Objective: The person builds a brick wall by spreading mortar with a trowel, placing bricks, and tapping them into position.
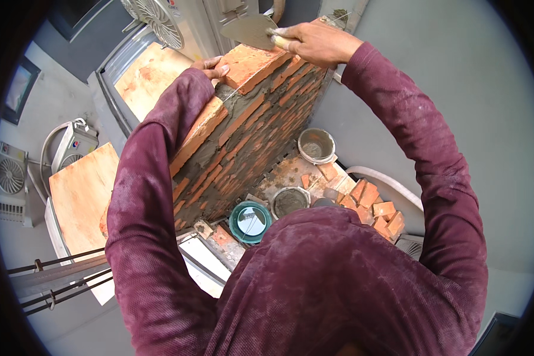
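An orange brick point(249, 66) lies on the top course of a brick wall point(243, 133). My left hand point(211, 67) grips the brick's left end, thumb on the near side. My right hand point(323, 44) is closed round the pale handle of a trowel point(249, 31). The trowel's grey blade points left, above the brick's far side. Wet grey mortar point(231, 95) shows in the gap between this brick and another brick point(200, 132) nearer me. A thin string runs along the wall's top edge.
Below stand two mortar buckets point(316, 161) point(277, 207) and a green bucket point(234, 228) of water. Loose bricks point(383, 209) lie heaped at the right. Beyond the wall are plywood sheets point(86, 193) and air-conditioner units point(160, 24). Metal rods point(65, 259) stick out at the left.
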`<state>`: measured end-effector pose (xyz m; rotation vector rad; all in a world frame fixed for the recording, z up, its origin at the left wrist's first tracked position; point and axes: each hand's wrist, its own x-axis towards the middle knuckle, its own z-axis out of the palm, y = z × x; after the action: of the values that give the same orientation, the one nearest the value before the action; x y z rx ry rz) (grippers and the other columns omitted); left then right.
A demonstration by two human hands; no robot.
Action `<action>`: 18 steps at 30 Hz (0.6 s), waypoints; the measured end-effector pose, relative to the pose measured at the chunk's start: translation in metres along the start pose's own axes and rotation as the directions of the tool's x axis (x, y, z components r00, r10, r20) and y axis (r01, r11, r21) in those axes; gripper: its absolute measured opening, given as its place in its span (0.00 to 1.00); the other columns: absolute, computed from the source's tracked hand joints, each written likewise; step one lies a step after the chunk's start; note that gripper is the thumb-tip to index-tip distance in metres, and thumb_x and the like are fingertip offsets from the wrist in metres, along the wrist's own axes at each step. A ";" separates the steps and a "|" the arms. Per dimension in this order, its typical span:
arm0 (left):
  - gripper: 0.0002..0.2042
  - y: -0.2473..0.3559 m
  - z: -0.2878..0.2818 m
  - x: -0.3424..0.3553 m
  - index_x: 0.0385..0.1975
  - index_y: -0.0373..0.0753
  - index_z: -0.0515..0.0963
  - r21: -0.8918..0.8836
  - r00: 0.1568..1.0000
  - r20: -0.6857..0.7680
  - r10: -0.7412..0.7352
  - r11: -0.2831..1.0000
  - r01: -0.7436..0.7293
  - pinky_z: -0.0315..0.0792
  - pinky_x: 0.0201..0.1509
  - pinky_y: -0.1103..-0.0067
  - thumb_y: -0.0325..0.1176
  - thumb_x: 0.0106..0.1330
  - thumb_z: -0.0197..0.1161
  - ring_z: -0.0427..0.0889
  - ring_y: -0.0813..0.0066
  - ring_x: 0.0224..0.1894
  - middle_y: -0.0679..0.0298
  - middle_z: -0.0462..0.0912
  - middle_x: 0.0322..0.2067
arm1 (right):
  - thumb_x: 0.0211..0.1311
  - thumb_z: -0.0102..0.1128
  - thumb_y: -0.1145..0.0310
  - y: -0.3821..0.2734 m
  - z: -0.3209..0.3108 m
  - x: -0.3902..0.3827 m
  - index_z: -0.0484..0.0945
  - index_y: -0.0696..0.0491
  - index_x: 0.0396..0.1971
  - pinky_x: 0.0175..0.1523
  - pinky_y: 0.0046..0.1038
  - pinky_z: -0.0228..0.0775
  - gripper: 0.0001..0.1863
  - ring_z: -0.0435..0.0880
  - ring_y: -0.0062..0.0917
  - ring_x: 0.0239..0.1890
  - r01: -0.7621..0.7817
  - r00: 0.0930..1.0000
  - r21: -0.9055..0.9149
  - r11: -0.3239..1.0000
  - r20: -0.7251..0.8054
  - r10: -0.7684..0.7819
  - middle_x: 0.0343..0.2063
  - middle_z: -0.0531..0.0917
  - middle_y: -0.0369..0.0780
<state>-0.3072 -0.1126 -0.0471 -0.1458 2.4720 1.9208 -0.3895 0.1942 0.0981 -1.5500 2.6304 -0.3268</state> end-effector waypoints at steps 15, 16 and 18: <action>0.26 0.031 -0.005 -0.019 0.61 0.41 0.71 0.606 0.973 -0.021 0.229 0.777 -0.170 0.56 0.70 0.71 0.52 0.70 0.53 0.65 0.59 0.67 0.52 0.70 0.61 | 0.72 0.34 0.58 0.049 0.091 -0.117 0.62 0.53 0.58 0.15 0.21 0.72 0.21 0.75 0.20 0.15 0.095 0.975 0.995 0.023 -0.097 0.202 0.24 0.73 0.38; 0.28 0.035 0.000 -0.019 0.62 0.41 0.70 0.613 0.980 0.032 0.198 0.770 -0.175 0.55 0.71 0.70 0.54 0.71 0.48 0.64 0.60 0.67 0.55 0.70 0.62 | 0.72 0.34 0.58 0.041 0.128 -0.133 0.63 0.54 0.55 0.13 0.22 0.70 0.20 0.74 0.20 0.13 0.125 0.951 0.975 -0.182 -0.065 0.302 0.22 0.73 0.38; 0.33 0.049 0.008 -0.011 0.64 0.40 0.67 0.635 0.980 0.149 0.135 0.747 -0.199 0.52 0.71 0.68 0.60 0.72 0.38 0.61 0.63 0.68 0.60 0.68 0.64 | 0.72 0.35 0.57 0.013 0.191 -0.152 0.65 0.53 0.45 0.10 0.24 0.66 0.16 0.71 0.20 0.09 0.150 0.958 0.833 -0.533 0.012 0.288 0.16 0.71 0.37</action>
<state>-0.3007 -0.0927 -0.0013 0.1794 2.9859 0.9505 -0.2937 0.3049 -0.0980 -0.3305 0.8999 -2.2123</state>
